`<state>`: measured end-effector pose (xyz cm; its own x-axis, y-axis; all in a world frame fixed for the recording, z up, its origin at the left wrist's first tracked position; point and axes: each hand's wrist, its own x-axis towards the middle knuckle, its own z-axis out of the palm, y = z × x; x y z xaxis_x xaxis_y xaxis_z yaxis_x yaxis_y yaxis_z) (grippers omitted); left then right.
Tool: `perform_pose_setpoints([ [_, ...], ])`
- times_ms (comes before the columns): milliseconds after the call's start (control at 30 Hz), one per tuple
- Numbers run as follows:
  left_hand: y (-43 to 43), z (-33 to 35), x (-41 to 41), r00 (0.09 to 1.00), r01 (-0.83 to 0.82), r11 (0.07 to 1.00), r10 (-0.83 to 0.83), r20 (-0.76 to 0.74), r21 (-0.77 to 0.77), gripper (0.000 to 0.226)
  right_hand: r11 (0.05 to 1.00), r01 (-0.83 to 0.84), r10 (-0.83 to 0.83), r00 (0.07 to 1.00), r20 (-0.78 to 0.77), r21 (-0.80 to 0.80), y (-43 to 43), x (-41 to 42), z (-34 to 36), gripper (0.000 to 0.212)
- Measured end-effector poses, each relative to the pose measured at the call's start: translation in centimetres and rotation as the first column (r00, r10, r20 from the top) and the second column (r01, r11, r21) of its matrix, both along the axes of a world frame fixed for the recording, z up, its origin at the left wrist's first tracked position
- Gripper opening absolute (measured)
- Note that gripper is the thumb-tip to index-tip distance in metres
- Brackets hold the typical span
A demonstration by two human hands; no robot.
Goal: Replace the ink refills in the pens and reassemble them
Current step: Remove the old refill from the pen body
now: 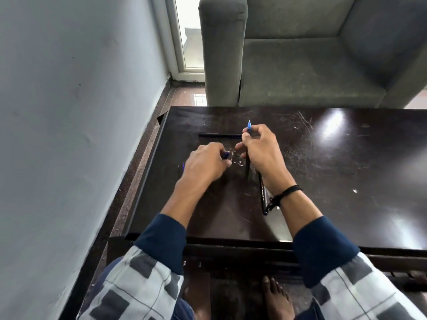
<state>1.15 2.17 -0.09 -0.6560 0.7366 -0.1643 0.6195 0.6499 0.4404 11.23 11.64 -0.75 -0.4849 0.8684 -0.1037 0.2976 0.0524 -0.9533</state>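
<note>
My right hand point(260, 151) grips a dark pen barrel point(248, 168); a blue-tipped refill point(249, 124) sticks up past the fingers. My left hand point(206, 165) pinches a small blue pen part point(225, 155) just left of the right hand. Behind both hands a black pen piece point(219, 135) lies crosswise on the dark table point(335, 181). Another black pen point(263, 199) with white lettering lies under my right wrist, pointing toward me. A blue bit point(183, 166) shows at the left edge of my left hand, mostly hidden.
The table's left edge point(147, 172) runs close to a grey wall point(69, 112). A grey sofa point(312, 54) stands right behind the table. My bare feet point(277, 299) are under the table's front edge. A small white speck point(355, 191) lies on the right of the tabletop.
</note>
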Motion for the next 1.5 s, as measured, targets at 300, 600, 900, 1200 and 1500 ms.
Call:
perform_pose_setpoints([
  [300,0.1,-1.2,1.0,0.99,0.087,0.981,-0.105,-0.097,-0.174,0.03,0.994,-0.051,0.041,0.993,0.109,0.093,-0.7,0.0,0.3,0.011],
  [600,-0.1,-0.7,0.6,0.995,0.051,0.985,-0.064,-0.08,-0.164,0.028,0.992,-0.074,0.06,0.989,0.135,0.101,-1.2,0.0,0.7,0.016],
  [900,0.2,-0.1,-0.9,0.948,-0.112,0.968,0.037,0.315,0.223,0.024,0.998,0.058,-0.06,0.994,-0.092,-0.024,-1.2,0.0,1.0,0.008],
  [1200,-0.4,1.0,-0.7,0.826,-0.272,0.825,-0.065,0.56,0.496,0.009,0.928,-0.028,-0.094,0.948,-0.305,-0.373,-1.4,0.5,1.8,0.005],
  [1500,-0.5,1.0,-2.0,0.83,-0.476,0.528,0.007,0.558,0.703,0.028,0.851,-0.108,-0.108,0.922,-0.373,-0.513,-1.5,0.6,2.3,0.007],
])
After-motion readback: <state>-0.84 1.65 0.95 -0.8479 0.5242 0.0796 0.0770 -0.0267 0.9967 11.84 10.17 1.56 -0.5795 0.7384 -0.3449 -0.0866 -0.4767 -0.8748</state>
